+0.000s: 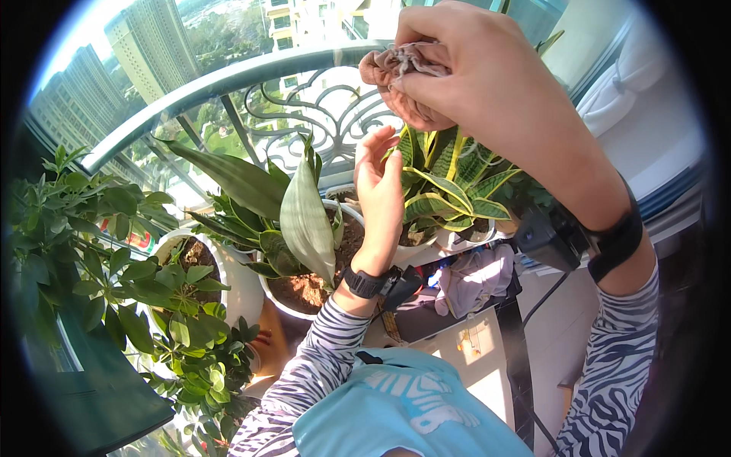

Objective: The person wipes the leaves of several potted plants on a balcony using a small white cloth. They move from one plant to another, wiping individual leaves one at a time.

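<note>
High at the upper right, my right hand (pixel 474 63) grips a crumpled pinkish-brown cloth (pixel 420 103), bunched between thumb and fingers. Below and left of it is my left hand (pixel 377 165), upright with bent fingers slightly apart and nothing seen in it. The cloth hangs just above a yellow-edged snake plant (pixel 451 177), covering part of its leaves. Left of my left hand, a broad-leaved snake plant (pixel 308 217) grows in a round white pot (pixel 291 308) with brown soil. Both wrists wear black straps with small black devices.
A curved metal railing (pixel 245 71) with scrollwork runs behind the pots, with tall buildings beyond. A leafy green shrub (pixel 114 257) and a white pot (pixel 243 285) stand at the left. A light purple cloth (pixel 477 280) lies on a low shelf. A white curtain (pixel 622 85) hangs at the right.
</note>
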Demonstrator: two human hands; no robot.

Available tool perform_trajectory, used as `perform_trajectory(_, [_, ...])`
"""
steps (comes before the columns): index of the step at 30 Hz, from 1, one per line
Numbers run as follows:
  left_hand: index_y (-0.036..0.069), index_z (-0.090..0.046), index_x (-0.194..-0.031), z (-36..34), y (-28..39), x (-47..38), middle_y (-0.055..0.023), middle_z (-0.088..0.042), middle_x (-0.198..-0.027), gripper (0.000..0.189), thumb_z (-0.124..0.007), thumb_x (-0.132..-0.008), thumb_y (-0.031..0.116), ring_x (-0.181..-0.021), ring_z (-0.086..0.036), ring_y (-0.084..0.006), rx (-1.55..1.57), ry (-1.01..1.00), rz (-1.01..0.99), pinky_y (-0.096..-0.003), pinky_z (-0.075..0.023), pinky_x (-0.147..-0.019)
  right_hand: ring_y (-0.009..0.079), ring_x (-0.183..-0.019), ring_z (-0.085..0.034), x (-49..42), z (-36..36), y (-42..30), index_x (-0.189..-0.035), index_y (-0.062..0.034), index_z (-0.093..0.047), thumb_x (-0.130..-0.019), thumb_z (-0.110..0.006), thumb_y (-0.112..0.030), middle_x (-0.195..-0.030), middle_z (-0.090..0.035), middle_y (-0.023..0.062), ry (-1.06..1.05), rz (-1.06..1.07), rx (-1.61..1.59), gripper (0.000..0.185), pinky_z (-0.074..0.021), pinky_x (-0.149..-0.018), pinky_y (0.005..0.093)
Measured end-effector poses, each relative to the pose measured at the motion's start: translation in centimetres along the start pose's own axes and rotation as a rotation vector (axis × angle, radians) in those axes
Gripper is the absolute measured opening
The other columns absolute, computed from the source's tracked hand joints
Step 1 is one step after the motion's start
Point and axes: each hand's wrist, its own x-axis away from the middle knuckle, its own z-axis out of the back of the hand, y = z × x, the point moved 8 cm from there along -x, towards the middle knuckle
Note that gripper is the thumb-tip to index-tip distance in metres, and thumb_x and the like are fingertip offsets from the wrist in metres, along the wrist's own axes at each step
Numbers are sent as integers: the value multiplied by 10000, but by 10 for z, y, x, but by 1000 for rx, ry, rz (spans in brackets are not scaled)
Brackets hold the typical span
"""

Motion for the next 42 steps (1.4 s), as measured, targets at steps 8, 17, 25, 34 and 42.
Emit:
perform_trajectory(8, [-24, -399, -1422, -4, -35, -40, -182, -510, -1379, 480, -404, -1051, 282, -1267, -510, -236, 348, -17, 183, -352, -374, -1092, 426, -776, -669, -23, -104, 57, -875, 59, -567, -796, -739, -222, -806, -660, 251, -549, -54, 412, 339, -531, -626, 454])
perform_trajectory(17, [-47, -276, -1473, -21, -40, -62, -212, -536, -1365, 781, -295, -1027, 594, -1219, -550, -235, 594, -167, 280, -324, -411, -1047, 380, -822, -700, 7, -121, 70, -995, 2, -542, -782, -734, -141, -846, -695, 204, -523, -86, 450, 321, -567, -683, 443])
perform_trajectory(25, [-21, -346, -1434, -19, -43, -57, -142, -646, -1159, 746, -303, -1025, 601, -1003, -633, -182, 611, -205, 301, -312, -490, -926, 364, -811, -707, 2, -124, 68, -1031, -4, -499, -790, -722, -116, -845, -700, 189, -480, -88, 519, 347, -570, -664, 436])
perform_trajectory(34, [17, -418, -1400, -23, -36, -49, -107, -642, -1165, 643, -299, -1049, 542, -1029, -604, -143, 582, -221, 273, -273, -476, -923, 395, -788, -696, -40, -83, 64, -1001, 5, -517, -815, -710, -171, -808, -683, 213, -245, -69, 574, 320, -564, -667, 457])
perform_trajectory(42, [48, -416, -1386, -21, -34, -51, -135, -620, -1204, 599, -324, -1046, 532, -1050, -597, -166, 700, -207, 268, -292, -468, -948, 338, -740, -704, 1, -127, 64, -1039, -20, -517, -802, -646, -81, -760, -687, 151, -441, 36, 510, 276, -556, -616, 436])
